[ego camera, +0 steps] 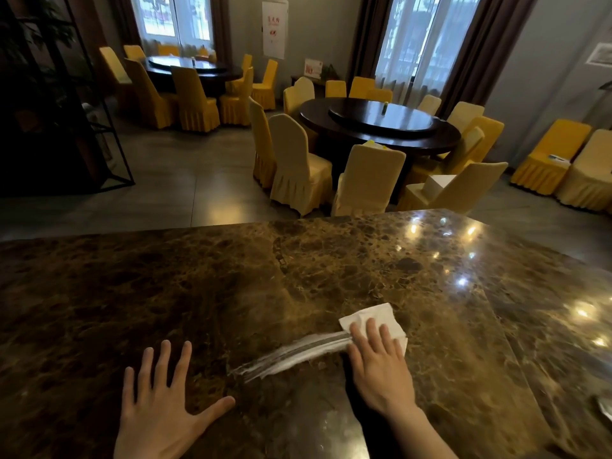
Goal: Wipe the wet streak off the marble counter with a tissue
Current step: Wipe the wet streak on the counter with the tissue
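A brown marble counter (231, 286) fills the lower half of the head view. A pale wet streak (291, 354) runs across it from lower left to upper right, near the front. My right hand (381, 366) lies flat, palm down, on a white tissue (374, 318), pressing it against the counter at the right end of the streak. The tissue's far edge shows beyond my fingertips. My left hand (162, 405) rests flat on the marble to the left of the streak, fingers spread, holding nothing.
Beyond the counter's far edge stand round dark dining tables (381, 127) ringed by several yellow-covered chairs (298, 164). A dark metal shelf frame (109, 134) is at the left. A shiny object (606, 409) lies at the counter's right edge.
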A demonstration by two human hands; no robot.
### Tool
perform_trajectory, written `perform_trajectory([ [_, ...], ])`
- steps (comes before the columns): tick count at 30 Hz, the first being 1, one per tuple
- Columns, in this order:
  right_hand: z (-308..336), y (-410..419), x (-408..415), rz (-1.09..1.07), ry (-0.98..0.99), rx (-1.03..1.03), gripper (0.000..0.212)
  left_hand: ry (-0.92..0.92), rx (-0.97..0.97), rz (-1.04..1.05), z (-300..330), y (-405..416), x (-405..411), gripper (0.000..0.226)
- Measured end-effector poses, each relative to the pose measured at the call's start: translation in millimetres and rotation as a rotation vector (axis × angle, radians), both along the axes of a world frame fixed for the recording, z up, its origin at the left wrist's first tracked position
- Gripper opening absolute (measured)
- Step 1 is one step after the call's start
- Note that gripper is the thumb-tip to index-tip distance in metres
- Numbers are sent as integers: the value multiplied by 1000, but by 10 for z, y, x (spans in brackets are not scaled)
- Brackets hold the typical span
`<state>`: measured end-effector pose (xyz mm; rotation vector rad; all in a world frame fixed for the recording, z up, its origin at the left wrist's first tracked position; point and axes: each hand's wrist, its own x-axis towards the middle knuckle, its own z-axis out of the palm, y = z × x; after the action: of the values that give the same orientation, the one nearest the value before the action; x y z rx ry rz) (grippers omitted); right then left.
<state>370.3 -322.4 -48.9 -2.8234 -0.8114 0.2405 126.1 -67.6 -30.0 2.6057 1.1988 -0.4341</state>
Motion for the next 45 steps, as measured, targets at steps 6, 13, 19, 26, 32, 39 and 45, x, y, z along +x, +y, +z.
perform_trajectory([
  [6, 10, 411, -314, 24, 90, 67, 78, 6, 1, 14, -10, -2, 17, 145],
  [13, -4, 884, -994, 444, 132, 99, 77, 7, 2, 38, -42, 16, 39, 143],
  [19, -3, 344, -437, 205, 4, 56, 60, 3, -14, 30, -40, 19, 20, 144],
  [26, 9, 164, -113, -44, 58, -6, 69, 26, -25, 28, 1, 10, 41, 142],
  [32, 44, 685, -733, 282, 98, 56, 78, 51, 3, 30, 38, -10, 68, 141],
  [39, 43, 483, -622, 394, 46, 71, 57, 29, 0, 26, 14, 16, 56, 141],
  [45, 111, 29, -8, -10, 36, -6, 58, 34, -9, 28, 36, 2, 55, 143],
])
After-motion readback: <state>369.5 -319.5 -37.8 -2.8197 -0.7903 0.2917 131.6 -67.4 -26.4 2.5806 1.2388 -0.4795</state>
